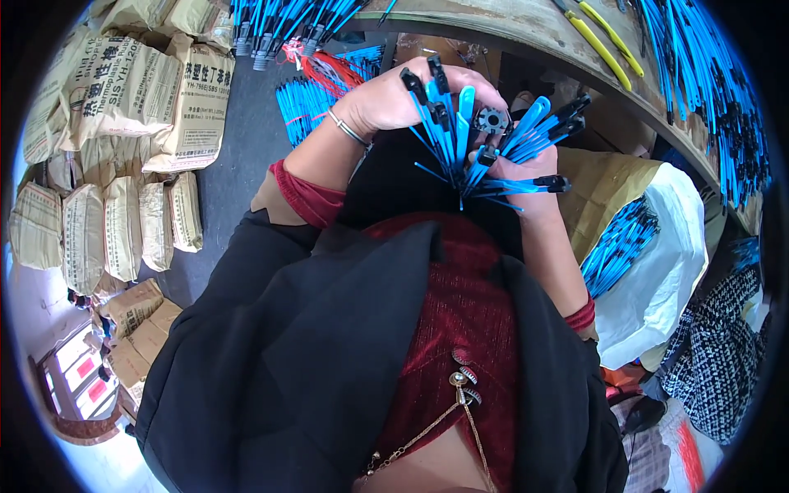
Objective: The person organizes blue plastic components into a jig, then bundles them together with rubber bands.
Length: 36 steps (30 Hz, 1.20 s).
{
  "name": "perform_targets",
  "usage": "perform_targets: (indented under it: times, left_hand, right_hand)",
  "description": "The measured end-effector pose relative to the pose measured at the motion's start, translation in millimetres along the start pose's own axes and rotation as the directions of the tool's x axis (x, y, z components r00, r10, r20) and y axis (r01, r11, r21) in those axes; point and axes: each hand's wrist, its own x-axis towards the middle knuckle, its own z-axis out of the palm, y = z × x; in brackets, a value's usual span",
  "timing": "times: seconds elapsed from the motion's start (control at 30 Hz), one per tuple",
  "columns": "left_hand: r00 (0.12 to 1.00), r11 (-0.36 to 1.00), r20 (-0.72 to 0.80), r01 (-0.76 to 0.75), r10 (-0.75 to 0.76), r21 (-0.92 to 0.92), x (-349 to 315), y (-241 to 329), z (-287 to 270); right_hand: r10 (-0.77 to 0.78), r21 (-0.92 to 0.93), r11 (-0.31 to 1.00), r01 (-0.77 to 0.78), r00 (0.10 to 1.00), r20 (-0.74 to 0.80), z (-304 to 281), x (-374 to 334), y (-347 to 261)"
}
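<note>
Both hands work over my lap at a splayed bundle of blue rods with black ends (448, 135), which look like umbrella ribs. The rods fan out left and right around a round dark notched hub (492, 122) with a hole in its middle. My left hand (393, 100), with a bracelet on its wrist, curls behind the rods on the left, its fingers bent over toward the hub. My right hand (530, 168) is closed below the hub, with rods passing across its fingers. The fingertips are partly hidden behind the rods.
A workbench (485, 18) ahead bears yellow-handled pliers (596, 41) and heaps of blue rods (707, 99). Beside my right arm, an open white-lined sack (657, 296) holds more rods. Tied rods (300, 107) and red string (329, 72) lie ahead left. Paper sacks (123, 99) are stacked left.
</note>
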Motion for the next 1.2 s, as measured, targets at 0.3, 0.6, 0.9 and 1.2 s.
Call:
perform_targets:
  times: [0.3,0.6,0.9,1.2]
  left_hand:
    - [0.993,0.987,-0.108,0.028,-0.045,-0.156,-5.5,0.4,13.3]
    - [0.922,0.981,-0.336,0.191,-0.193,-0.039,-5.4,7.4,32.2]
    - [0.960,0.994,-0.262,0.106,-0.093,0.035,3.4,6.9,36.5]
    - [0.936,0.984,-0.303,0.179,-0.178,-0.025,5.8,10.5,42.6]
  right_hand:
    - [0.005,-0.094,0.995,-0.013,0.996,-0.085,7.6,-1.4,-10.8]
    - [0.020,0.017,1.000,-0.022,0.992,0.122,-9.0,-0.8,-9.9]
    - [0.142,0.367,0.846,-0.386,0.827,0.544,-58.9,31.7,-26.0]
    - [0.264,-0.125,0.964,-0.233,0.818,0.511,-52.0,26.3,-55.1]
